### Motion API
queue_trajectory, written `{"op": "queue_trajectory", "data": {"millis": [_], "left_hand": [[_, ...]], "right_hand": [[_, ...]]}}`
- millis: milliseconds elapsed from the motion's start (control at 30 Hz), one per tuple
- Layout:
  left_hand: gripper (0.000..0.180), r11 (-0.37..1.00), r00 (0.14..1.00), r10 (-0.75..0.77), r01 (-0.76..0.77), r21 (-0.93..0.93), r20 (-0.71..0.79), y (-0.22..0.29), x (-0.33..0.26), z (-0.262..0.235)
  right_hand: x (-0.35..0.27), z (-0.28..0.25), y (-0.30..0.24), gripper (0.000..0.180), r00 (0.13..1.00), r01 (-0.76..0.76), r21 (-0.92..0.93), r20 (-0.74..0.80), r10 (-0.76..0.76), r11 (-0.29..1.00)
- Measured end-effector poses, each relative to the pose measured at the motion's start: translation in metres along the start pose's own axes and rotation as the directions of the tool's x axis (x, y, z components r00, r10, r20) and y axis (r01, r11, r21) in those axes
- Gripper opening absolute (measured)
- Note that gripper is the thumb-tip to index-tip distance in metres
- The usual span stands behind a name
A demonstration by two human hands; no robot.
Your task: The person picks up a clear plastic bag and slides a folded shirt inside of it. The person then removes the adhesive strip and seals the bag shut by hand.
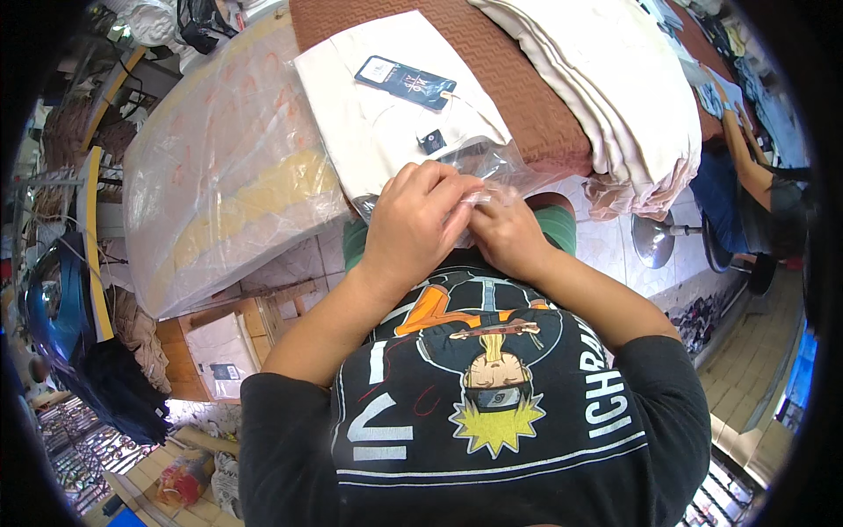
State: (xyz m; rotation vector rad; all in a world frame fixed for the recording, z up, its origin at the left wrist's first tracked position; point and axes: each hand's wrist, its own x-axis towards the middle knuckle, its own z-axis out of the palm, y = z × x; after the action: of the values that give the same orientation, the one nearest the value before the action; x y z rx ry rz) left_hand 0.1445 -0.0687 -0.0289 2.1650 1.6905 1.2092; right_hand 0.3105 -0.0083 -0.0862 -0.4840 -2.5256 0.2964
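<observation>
Both of my hands meet at the near edge of the table, over a clear plastic bag (493, 163). My left hand (417, 215) is closed, fingers bent over the crinkled plastic. Beside it, my right hand (507, 230) pinches the same plastic, its fingertips partly hidden. Just beyond them lies a folded cream garment (338, 92), flat on the table. A dark blue hang tag (406, 81) rests on the garment, and a small dark label (431, 140) shows nearer my hands. How far the bag covers the garment I cannot tell.
A brown patterned cloth (536, 110) covers the table. Folded cream garments (606, 79) are stacked on the right. To the left sits a large plastic-wrapped bundle (228, 167). Another person's arm (746, 162) reaches in at far right, near a round metal stool base (652, 239).
</observation>
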Motion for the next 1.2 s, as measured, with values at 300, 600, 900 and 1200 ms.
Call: {"op": "queue_trajectory", "data": {"millis": [300,600,900,1200], "left_hand": [[0.019,0.998,0.998,-0.027,0.024,-0.06,-0.048,0.009,0.013,0.001],[0.018,0.997,0.995,-0.013,0.006,-0.077,-0.098,0.01,0.019,0.001],[0.018,0.997,0.997,-0.034,0.028,-0.073,-0.072,0.013,0.017,0.0],[0.017,1.0,0.997,0.0,-0.002,-0.028,-0.078,0.012,0.016,0.001]], "right_hand": [[0.033,0.013,-0.007,0.053,0.993,-0.119,-0.085,-0.036,0.116,0.989],[0.061,0.037,0.009,0.062,0.956,-0.281,-0.465,-0.055,0.29,0.84],[0.083,0.05,0.011,0.077,0.962,-0.269,-0.46,-0.077,0.264,0.846],[0.097,0.053,0.013,0.072,0.981,-0.192,-0.42,-0.067,0.18,0.887]]}}
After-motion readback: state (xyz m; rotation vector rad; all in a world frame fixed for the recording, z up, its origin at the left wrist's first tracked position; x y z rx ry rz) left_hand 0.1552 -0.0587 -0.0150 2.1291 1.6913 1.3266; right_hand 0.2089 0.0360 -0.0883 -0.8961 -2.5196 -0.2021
